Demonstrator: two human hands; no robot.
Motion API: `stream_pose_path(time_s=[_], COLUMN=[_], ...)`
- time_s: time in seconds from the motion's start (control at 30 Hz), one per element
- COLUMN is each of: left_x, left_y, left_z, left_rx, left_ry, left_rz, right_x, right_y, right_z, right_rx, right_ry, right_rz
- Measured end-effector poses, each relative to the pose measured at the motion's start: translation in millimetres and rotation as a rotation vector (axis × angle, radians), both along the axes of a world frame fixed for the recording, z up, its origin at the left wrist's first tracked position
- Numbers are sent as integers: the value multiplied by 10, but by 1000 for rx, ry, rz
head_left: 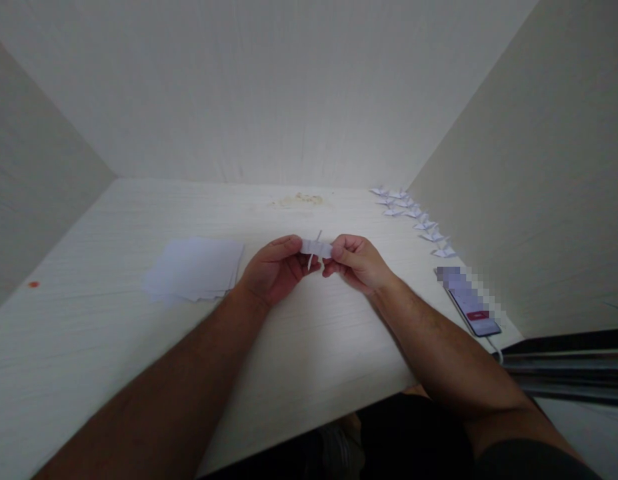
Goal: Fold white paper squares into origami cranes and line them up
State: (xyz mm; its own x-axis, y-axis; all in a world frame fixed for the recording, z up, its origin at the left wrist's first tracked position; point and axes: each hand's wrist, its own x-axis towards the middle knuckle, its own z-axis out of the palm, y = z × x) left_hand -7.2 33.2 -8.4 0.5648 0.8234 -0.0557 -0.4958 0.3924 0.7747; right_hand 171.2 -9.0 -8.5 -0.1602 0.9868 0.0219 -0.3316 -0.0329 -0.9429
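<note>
My left hand and my right hand meet above the middle of a pale wooden desk. Between their pinched fingertips is a small folded white paper piece, with thin points sticking up and down from it. Both hands are closed on it, one at each end. A loose stack of white paper squares lies on the desk just left of my left hand.
Several small folded white paper figures line the right wall toward the far corner. A phone with a cable lies at the desk's right edge. A yellowish smear marks the far desk, and an orange dot the left.
</note>
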Motion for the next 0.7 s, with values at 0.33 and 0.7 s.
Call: stream_pose_path(time_s=[0.33,0.7], left_x=[-45,-30], left_y=[-15,13], left_z=[27,-66], left_rx=[24,-73], left_ry=[-156,-167], left_rz=[-150,-62], right_x=[30,64], right_y=[-21,60], right_z=[20,-73], right_rx=[131,32], right_ry=[108,157], right_rz=[76,-37])
